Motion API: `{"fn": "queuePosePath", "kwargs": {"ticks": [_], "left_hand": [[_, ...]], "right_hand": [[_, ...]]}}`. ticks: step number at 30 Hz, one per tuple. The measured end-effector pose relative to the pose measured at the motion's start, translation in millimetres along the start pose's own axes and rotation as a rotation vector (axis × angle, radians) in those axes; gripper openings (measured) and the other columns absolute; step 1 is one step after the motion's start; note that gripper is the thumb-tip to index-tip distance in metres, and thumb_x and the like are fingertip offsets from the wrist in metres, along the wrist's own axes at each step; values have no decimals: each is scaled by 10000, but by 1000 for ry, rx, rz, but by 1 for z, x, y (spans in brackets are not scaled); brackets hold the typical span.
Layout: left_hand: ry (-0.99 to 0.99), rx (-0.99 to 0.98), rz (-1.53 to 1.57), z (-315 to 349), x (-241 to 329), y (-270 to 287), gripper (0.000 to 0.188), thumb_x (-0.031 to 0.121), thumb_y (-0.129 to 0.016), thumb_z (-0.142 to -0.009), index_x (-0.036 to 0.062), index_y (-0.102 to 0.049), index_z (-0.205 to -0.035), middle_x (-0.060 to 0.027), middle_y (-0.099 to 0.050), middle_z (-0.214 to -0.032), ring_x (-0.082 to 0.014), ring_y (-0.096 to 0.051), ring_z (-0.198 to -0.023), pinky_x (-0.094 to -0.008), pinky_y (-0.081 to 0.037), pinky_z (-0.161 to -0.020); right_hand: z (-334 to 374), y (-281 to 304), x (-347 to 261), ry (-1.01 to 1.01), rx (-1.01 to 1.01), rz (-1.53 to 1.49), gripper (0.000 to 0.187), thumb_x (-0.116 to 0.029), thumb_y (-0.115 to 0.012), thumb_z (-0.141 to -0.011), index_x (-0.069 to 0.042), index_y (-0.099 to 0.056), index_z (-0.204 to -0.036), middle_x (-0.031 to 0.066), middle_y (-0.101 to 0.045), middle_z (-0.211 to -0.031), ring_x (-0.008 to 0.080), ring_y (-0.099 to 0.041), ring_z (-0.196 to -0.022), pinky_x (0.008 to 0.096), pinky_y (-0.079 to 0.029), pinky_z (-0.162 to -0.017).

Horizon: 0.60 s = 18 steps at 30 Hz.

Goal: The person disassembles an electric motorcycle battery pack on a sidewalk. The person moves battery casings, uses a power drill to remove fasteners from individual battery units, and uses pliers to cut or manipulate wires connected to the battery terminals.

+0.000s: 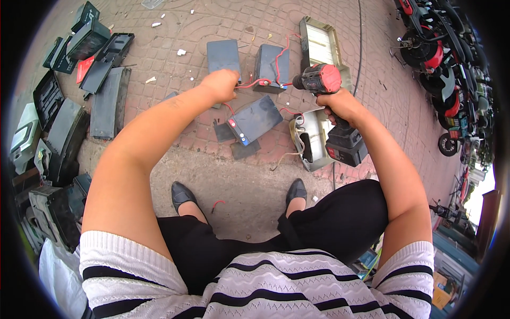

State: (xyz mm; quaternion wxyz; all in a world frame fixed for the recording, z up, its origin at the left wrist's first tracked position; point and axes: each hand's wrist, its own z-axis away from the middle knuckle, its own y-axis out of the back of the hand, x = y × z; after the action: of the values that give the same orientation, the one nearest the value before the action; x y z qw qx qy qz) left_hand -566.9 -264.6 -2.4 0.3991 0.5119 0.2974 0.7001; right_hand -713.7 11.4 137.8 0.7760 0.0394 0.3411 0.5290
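My right hand (342, 106) is closed round the handle of a red and black cordless drill (324, 80). The drill's nose points left toward the near end of a dark battery (272, 61), where a red wire (249, 84) meets a terminal. My left hand (220, 86) is closed, its fingertips pinched where this wire runs in. It overlaps the near edge of another grey battery (223, 53). Closer to me, a third battery (257, 119) lies askew, with red and blue terminal marks at its left end and wires attached.
Two pale open case halves, one far (321, 42) and one near (319, 151), flank the drill. Dark battery casings (109, 103) pile up at left. A black cable (359, 42) crosses the paving. Parked scooters (441, 69) line the right. A short red wire lies between my feet.
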Motion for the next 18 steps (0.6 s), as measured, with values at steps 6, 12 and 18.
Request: {"fn": "queuePosePath", "kwargs": {"ticks": [6,12,18], "left_hand": [[55,-14,-107,-2,10,1,234,93,-683,-747,20,-643,-966,-191,-669,-1005,-370,-644,-978,-466,-531,-805],[-12,135,-227,-6,11,6,183,47,-652,-737,30,-630,-918,-171,-652,-966,-364,-647,-927,-478,-538,-766],[-197,323,-428,-29,21,20,260,87,-700,-732,72,-588,-966,-98,-628,-938,-292,-634,-920,-427,-533,-758]], "right_hand": [[-2,1,4,-10,-9,-12,148,-147,-654,-798,-21,-575,-790,34,-508,-610,144,-475,-439,328,-409,-416],[-5,0,3,-8,8,-6,163,-151,-659,-796,-11,-577,-775,38,-509,-606,151,-477,-433,333,-416,-417],[-5,-1,-1,-11,25,45,175,-146,-665,-782,0,-574,-750,59,-531,-604,161,-512,-448,343,-435,-427]]}}
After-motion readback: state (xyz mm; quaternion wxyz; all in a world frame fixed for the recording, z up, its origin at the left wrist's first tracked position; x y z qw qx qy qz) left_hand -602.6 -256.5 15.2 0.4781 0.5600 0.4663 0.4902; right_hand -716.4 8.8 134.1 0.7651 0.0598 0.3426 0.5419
